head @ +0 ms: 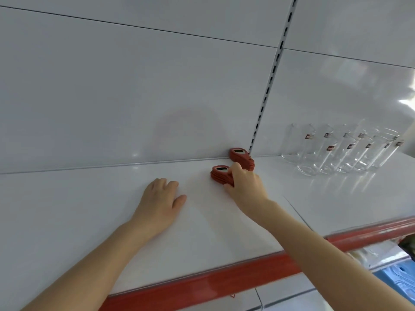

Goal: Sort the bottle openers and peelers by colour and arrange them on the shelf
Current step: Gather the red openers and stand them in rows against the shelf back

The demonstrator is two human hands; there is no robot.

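Two stacks of red bottle openers lie on the white shelf (67, 209). The rear stack (241, 157) sits against the back panel beside the slotted upright. The front stack (219, 175) lies just before it, and my right hand (246, 185) grips its right end with curled fingers and thumb. My left hand (159, 198) rests flat on the shelf, palm down, a little to the left of the front stack and holding nothing.
Several clear drinking glasses (336, 149) with small labels stand in rows on the shelf to the right. A red strip (213, 286) runs along the shelf's front edge. A slotted upright (267, 90) divides the white back panels. Something blue (395, 279) shows below at bottom right.
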